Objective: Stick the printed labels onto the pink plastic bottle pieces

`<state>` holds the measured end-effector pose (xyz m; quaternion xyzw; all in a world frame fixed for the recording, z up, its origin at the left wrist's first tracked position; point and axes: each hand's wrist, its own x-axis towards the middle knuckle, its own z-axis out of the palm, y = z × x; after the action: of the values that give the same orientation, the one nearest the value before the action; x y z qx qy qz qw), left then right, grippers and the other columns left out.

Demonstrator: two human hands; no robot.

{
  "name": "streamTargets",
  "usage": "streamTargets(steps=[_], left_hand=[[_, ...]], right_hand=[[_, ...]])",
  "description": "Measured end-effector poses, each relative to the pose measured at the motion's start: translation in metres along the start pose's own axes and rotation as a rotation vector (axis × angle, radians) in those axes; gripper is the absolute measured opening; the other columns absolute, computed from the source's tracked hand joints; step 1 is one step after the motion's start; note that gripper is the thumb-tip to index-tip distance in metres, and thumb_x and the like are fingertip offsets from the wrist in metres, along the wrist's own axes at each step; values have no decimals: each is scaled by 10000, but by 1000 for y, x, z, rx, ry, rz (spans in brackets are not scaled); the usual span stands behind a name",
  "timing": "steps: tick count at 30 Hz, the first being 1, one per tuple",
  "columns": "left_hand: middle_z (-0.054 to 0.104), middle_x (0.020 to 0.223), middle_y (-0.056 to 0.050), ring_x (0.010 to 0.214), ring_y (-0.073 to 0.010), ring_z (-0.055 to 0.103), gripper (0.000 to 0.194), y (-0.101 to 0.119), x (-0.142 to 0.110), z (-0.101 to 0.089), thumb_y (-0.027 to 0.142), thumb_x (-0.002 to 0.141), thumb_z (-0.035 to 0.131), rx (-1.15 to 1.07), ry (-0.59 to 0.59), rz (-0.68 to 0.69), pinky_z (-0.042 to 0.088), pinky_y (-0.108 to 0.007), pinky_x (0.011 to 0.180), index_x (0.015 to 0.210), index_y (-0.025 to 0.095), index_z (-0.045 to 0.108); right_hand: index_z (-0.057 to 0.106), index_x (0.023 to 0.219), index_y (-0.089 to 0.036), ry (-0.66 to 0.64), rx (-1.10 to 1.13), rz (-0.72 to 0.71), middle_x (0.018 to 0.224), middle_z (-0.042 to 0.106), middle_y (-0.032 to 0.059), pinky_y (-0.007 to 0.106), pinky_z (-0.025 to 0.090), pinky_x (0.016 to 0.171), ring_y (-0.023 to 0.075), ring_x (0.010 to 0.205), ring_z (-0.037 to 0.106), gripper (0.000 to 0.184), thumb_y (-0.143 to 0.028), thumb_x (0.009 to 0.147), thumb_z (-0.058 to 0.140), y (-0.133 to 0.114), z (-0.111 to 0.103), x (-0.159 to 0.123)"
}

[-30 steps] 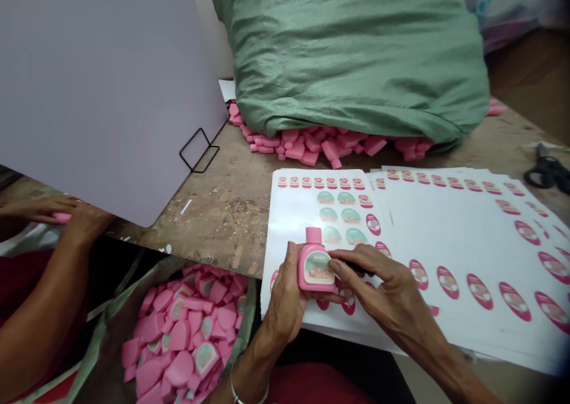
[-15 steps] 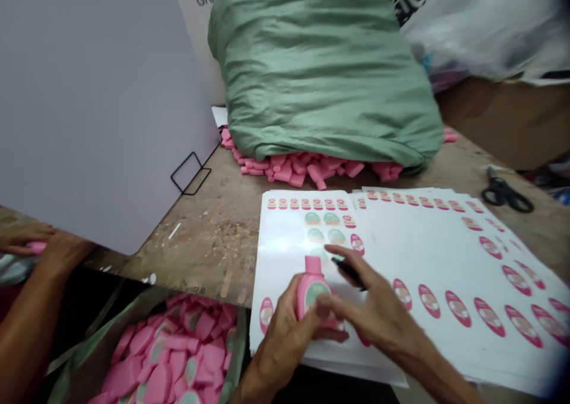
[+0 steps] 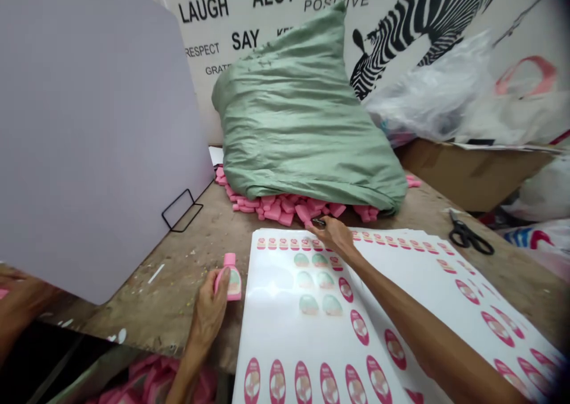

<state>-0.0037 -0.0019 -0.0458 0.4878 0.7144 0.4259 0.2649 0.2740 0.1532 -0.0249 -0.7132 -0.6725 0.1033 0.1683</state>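
My left hand is shut on a small pink plastic bottle with a label on its front, just left of the sheets, above the bare wood. My right hand reaches over the far edge of the glossy white sticker sheets and pinches a small black tool, its shape mostly hidden. Rows of oval pink labels and rounded green labels cover the sheets. Beyond that hand, pink bottle pieces lie heaped under a green woven sack.
A co-worker's hand shows at the left edge, beside a grey board on a wire stand. Black scissors lie at right. A bag of pink pieces sits below the scarred wooden table.
The view has tilted up, showing a printed wall. My left hand has carried the bottle left off the sheets, and my right hand has stretched forward to their far edge.
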Motion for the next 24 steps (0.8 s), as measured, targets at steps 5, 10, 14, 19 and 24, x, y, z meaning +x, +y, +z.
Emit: streamTargets(steps=[5, 10, 14, 19, 24], left_hand=[[648, 1011, -181, 1008, -349, 580, 398, -10, 34, -2, 444, 804, 504, 370, 45, 82, 426, -475, 876, 972, 107, 635], [408, 1399, -202, 1288, -367, 357, 572, 42, 0, 2, 348, 770, 623, 554, 62, 604, 309, -553, 1028, 1279, 131, 475], [494, 1351, -147, 1265, -309, 416, 496, 86, -38, 22, 252, 786, 620, 460, -468, 915, 263, -509, 1082, 1259, 165, 503], [635, 718, 0, 683, -165, 620, 141, 75, -66, 38, 307, 808, 600, 11, -637, 267, 484, -264, 657, 864, 180, 623], [628, 688, -19, 681, -200, 677, 327, 61, -80, 52, 390, 662, 748, -452, -542, -334, 479, -215, 527, 813, 141, 600]], right_hand=[[690, 942, -125, -34, -70, -52, 934, 704, 175, 317, 414, 668, 284, 877, 652, 391, -441, 836, 486, -20, -4, 16], [688, 898, -183, -160, -72, -281, 926, 703, 96, 273, 388, 689, 227, 847, 621, 290, -411, 756, 579, -9, -53, -39], [660, 795, -182, -630, 115, -773, 732, 657, 12, 245, 374, 597, 134, 631, 543, 157, -299, 770, 558, -8, -91, -94], [620, 962, -215, -536, 415, -511, 823, 636, 0, 253, 413, 639, 133, 698, 547, 269, -401, 891, 440, 16, -77, -129], [542, 909, -207, -93, 329, -239, 805, 626, 36, 315, 411, 675, 178, 728, 553, 232, -360, 929, 368, 49, -25, -141]])
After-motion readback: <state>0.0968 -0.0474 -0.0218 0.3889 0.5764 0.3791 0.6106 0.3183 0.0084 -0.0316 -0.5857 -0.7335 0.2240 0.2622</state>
